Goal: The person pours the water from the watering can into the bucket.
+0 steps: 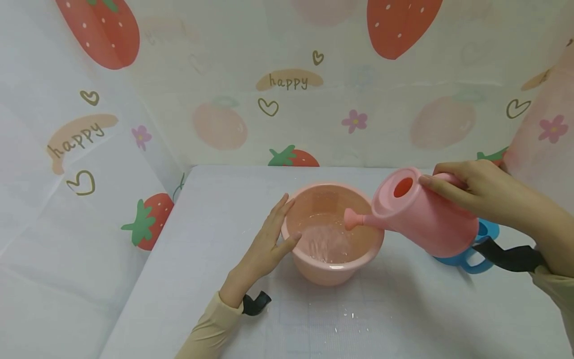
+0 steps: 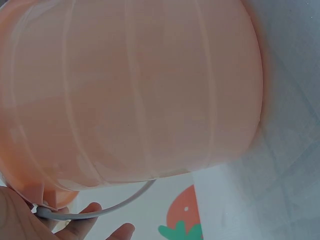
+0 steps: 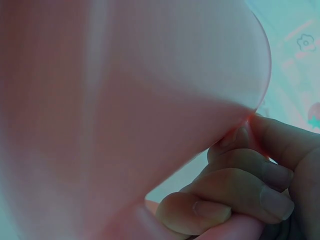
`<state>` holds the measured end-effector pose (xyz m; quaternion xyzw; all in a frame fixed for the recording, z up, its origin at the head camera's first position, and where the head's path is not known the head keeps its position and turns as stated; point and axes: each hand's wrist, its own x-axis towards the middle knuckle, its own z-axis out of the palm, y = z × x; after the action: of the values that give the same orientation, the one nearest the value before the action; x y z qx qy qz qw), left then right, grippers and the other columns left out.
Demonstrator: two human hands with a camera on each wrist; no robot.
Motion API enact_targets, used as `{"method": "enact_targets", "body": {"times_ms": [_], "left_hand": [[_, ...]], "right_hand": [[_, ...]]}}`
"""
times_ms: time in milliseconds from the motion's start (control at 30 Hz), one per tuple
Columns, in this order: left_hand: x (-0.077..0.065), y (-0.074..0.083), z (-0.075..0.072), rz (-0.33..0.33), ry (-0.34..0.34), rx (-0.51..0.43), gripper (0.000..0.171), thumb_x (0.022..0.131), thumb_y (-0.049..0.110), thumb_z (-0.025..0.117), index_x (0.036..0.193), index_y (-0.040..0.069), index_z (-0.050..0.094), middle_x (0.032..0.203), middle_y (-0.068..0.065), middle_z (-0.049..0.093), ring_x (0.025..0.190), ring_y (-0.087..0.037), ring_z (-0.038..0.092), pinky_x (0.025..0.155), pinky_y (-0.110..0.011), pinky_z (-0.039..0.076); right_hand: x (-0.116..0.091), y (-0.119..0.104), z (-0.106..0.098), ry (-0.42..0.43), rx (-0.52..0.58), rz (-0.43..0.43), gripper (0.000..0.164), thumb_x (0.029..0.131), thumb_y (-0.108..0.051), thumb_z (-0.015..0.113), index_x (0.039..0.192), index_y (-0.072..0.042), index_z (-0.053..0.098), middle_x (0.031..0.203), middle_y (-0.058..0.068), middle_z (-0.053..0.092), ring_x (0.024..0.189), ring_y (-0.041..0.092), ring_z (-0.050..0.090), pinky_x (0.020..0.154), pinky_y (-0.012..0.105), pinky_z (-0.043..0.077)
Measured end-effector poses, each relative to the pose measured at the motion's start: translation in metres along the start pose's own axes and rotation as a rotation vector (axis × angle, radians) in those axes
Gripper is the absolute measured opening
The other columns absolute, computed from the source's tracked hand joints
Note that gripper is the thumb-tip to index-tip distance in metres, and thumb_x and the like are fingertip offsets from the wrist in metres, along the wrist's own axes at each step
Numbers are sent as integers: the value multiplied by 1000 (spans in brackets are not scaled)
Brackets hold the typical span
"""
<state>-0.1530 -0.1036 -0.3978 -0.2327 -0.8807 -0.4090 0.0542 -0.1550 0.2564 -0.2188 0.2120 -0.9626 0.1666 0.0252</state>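
Pink watering can (image 1: 432,219) is being held tilted by the right hand (image 1: 484,192), curled round its handle (image 1: 450,179); its spout (image 1: 353,219) is being positioned over a peach bucket (image 1: 327,276) of water, whose rim (image 1: 336,267) is being touched by the left hand (image 1: 266,244), spread.

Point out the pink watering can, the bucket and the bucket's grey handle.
Pink watering can (image 1: 437,222): head view, on the side of its tilted body.
Bucket (image 1: 326,277): head view, on its outer front wall, below the rim.
Grey handle (image 2: 116,206): left wrist view, on its curved bar.
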Motion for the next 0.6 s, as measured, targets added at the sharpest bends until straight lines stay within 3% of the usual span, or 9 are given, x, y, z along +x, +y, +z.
{"method": "enact_targets", "body": {"times_ms": [600], "left_hand": [[0, -2, 1, 3, -1, 8, 67, 92, 55, 41, 149, 30, 14, 156, 6, 6, 142, -16, 11, 108, -55, 23]], "right_hand": [[2, -2, -1, -4, 1, 2, 25, 90, -31, 60, 69, -19, 52, 50, -4, 39, 53, 10, 42, 49, 23, 33]]}}
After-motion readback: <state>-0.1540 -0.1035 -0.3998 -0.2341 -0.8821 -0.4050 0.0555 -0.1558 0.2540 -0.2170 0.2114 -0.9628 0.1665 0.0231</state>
